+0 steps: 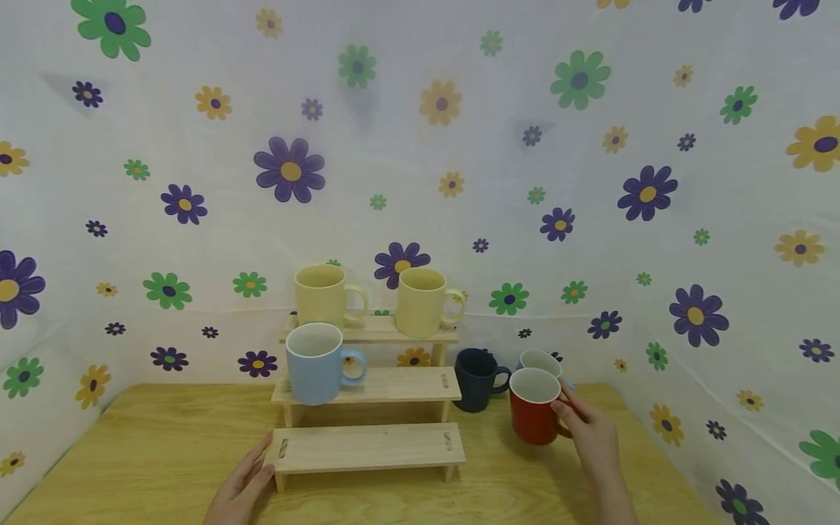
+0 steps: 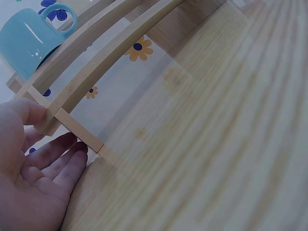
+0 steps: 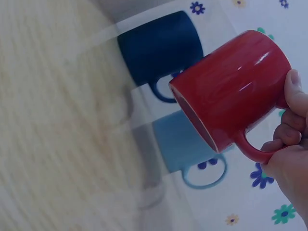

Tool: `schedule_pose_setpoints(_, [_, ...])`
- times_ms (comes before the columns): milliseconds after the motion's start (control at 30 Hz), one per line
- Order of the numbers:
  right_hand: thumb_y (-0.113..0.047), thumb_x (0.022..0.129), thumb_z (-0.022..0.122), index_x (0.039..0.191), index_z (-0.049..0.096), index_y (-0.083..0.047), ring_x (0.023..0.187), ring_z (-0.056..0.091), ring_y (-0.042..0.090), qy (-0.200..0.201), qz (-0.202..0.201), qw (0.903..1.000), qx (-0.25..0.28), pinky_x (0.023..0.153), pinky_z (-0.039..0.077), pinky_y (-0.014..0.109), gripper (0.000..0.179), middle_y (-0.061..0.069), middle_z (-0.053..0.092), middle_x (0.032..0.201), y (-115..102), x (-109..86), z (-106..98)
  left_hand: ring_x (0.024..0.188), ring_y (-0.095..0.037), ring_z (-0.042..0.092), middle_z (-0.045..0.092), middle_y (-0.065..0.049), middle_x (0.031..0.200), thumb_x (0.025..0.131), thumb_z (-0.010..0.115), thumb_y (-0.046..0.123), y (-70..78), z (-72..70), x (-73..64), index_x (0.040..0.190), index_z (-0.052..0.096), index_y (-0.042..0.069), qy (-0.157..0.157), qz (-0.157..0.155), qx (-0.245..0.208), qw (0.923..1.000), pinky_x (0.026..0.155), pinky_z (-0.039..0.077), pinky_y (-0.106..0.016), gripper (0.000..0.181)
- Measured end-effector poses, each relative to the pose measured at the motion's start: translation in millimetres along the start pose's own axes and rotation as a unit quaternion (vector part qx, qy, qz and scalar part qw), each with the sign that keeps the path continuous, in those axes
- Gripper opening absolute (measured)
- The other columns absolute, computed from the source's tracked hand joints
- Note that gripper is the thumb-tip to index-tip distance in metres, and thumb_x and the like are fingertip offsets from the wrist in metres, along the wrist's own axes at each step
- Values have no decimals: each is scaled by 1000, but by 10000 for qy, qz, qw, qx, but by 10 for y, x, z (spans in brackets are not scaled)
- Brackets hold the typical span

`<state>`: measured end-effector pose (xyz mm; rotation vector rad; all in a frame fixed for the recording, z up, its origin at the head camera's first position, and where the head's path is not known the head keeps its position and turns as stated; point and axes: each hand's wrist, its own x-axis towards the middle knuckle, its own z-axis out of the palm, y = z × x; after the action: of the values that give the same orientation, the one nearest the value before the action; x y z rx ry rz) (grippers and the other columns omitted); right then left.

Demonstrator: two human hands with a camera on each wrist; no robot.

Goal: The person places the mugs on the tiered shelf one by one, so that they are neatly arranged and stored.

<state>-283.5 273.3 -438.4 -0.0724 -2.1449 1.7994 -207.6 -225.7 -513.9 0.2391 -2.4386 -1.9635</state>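
Observation:
My right hand (image 1: pixel 593 434) grips the handle side of a red mug (image 3: pixel 231 91), which is upright and held off the table. Just behind it, a light blue mug (image 3: pixel 185 142) is partly hidden in the head view. The dark blue mug (image 1: pixel 474 379) stands to its left. My left hand (image 1: pixel 239 487) holds the left end of the lowest step of a three-tier wooden stand (image 1: pixel 367 446), thumb and fingers at that end. Another light blue mug (image 1: pixel 315 368) sits at the left of the middle step. Two yellow mugs (image 1: pixel 320 295) stand on the top step.
The stand rests on a wood-grain table (image 1: pixel 157 437). A white flower-print cloth (image 1: pixel 367 146) hangs behind and on both sides. The dark blue mug stands close to the stand's right side.

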Motion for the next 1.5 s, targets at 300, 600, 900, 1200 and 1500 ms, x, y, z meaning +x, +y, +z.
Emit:
schedule_pose_setpoints(300, [-21,87,72,131,57,-4,83,68,6,-45,-216,9995,219,71,57,28,49,-17,69,94,-355,-101,99,136,-42,27,17,-21,155,97,50,46,-9,-2,-3,152,24,7,0,93,-16,10000,104,37,-47,72])
schedule_pose_setpoints(600, [-9,87,70,125,61,2,79,69,14,-205,-839,9943,619,68,58,30,41,-7,71,99,-686,-271,302,137,-41,25,17,-19,156,96,52,49,4,-7,-7,152,23,8,8,24,-99,9999,106,33,-49,76])
schedule_pose_setpoints(900, [-3,87,68,124,62,4,86,69,17,-671,-1184,9867,891,71,58,34,38,5,69,109,-756,-280,654,136,-43,23,16,-21,156,98,51,44,-10,-12,2,152,22,5,-29,49,-27,10000,105,34,-50,73])
schedule_pose_setpoints(1200, [-1,84,71,120,66,1,93,66,15,-900,-1567,9784,1007,73,57,30,37,16,67,112,-830,-208,1076,136,-45,23,16,-21,155,98,50,45,-11,-18,3,152,23,6,-34,86,31,10000,104,35,-50,72])
schedule_pose_setpoints(1500, [-8,80,76,116,71,-8,95,61,20,-840,-1749,9782,736,77,56,28,36,12,70,105,-858,-117,1385,135,-40,31,18,-23,154,98,51,42,-9,-9,-3,152,24,7,12,113,-83,9999,103,39,-45,69])
